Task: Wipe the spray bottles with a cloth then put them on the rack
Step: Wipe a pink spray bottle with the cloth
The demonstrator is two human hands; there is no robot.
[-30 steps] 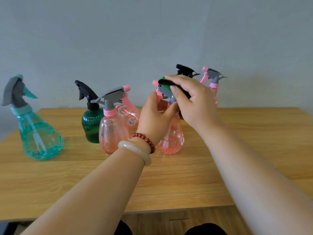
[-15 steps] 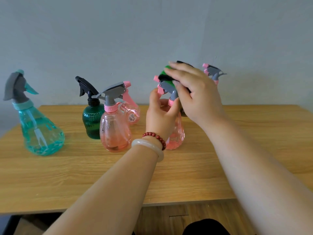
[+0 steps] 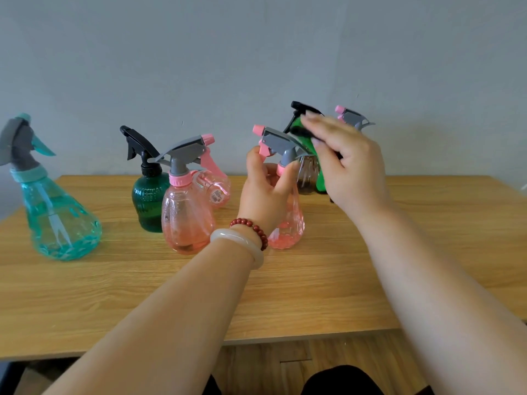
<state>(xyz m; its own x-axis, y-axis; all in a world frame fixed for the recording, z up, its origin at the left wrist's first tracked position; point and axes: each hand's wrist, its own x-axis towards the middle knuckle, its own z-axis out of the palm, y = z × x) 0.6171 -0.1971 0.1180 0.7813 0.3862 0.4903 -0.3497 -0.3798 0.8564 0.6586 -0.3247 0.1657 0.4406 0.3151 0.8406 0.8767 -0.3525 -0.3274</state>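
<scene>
Wooden table: left hand grips pink spray bottle by neck, right hand pinches green cloth just beside it.

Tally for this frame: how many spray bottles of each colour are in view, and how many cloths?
Pink spray bottles: 4 (only the head of one shows, behind the right hand)
Teal spray bottle: 1
Dark green spray bottle: 1
Dark smoky spray bottle: 1
Green cloth: 1
Total: 8 things, 7 of them bottles
</scene>
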